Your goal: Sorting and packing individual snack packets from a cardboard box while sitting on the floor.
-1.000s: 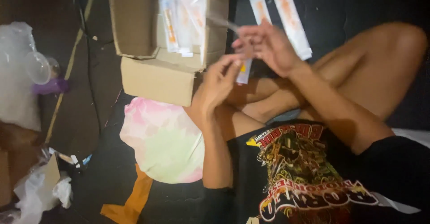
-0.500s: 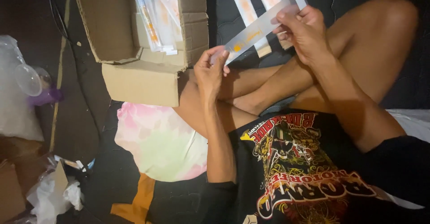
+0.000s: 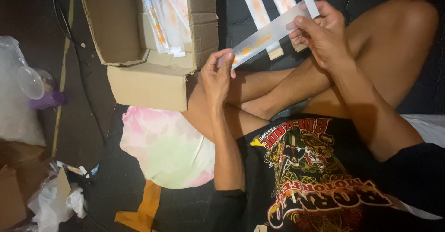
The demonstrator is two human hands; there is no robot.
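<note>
Both hands hold one long clear plastic sleeve (image 3: 271, 32) with an orange item inside, stretched slantwise over my crossed legs. My left hand (image 3: 218, 76) pinches its lower end, close to the cardboard box. My right hand (image 3: 322, 35) grips its upper end with thumb and fingers. Two similar packed sleeves (image 3: 259, 7) lie flat on the dark mat beyond it.
An open cardboard box (image 3: 153, 81) at upper left holds several more clear sleeves (image 3: 162, 18). A pink-and-green cloth (image 3: 164, 146) lies by my left knee. Clear plastic bags (image 3: 18, 97), a purple object (image 3: 44, 101), crumpled white plastic (image 3: 53, 204) and an orange scrap (image 3: 143, 209) sit at left.
My hands moved apart and drew the sleeve out to full length between them; a second ago they were close together over it. The view shifted slightly left.
</note>
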